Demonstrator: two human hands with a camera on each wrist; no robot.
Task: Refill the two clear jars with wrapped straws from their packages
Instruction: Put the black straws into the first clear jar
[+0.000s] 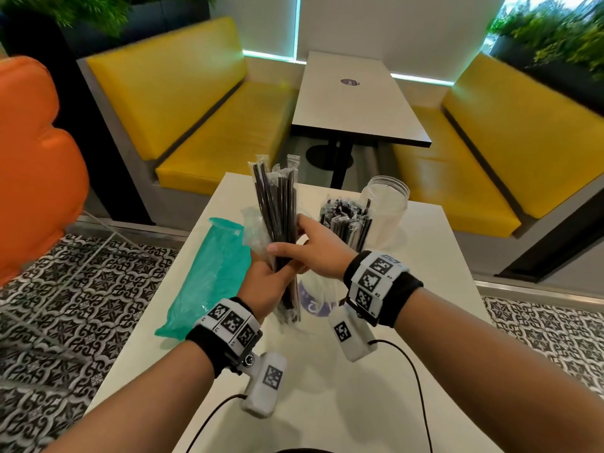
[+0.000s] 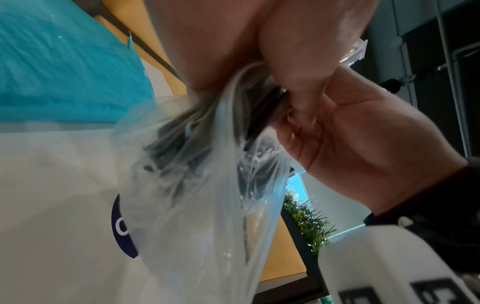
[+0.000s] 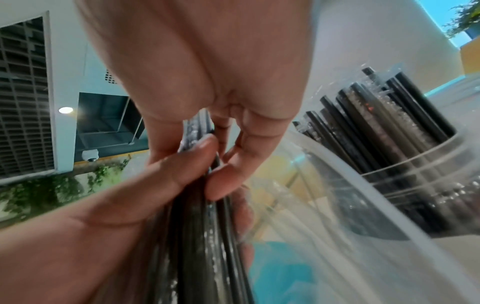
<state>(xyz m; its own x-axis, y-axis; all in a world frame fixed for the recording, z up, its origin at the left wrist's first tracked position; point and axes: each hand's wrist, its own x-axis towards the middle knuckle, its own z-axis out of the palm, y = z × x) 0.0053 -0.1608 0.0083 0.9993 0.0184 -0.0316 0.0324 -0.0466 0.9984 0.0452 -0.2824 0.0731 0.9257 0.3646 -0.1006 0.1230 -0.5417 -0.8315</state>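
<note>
From the head camera, both hands meet above the middle of a white table [image 1: 425, 322]. The left hand [image 1: 266, 282] grips the lower part of a bundle of black wrapped straws [image 1: 277, 204], fingers curled round it from the left. The right hand [image 1: 313, 246] reaches across from the right and pinches the same bundle a little higher, thumb on the near side and fingers behind. The straws stand nearly upright, fanning out at the top. A clear bag [image 1: 313, 299] hangs round their lower ends. Just beyond the right hand stands a jar [image 1: 346, 220] packed with black straws, and touching it on its far right is a second clear jar [image 1: 387, 204] that looks almost empty. A teal bag [image 1: 209, 276] lies flat along the left of the table. Yellow benches [image 1: 202, 103] and another table [image 1: 353, 103] stand farther off.

From the left wrist, the left hand's fingers [image 2: 285, 51] are pressed together round the bundle, with the clear bag [image 2: 202, 205] drooping below and the right hand [image 2: 358, 139] closing in from the right. The teal bag [image 2: 64, 72] lies at far left.

From the right wrist, the right hand's thumb and fingers [image 3: 254, 133] squeeze the straws [image 3: 197, 236], and the left hand's thumb [image 3: 182, 162] presses across them. The filled jar [image 3: 389, 133] sits at right.
</note>
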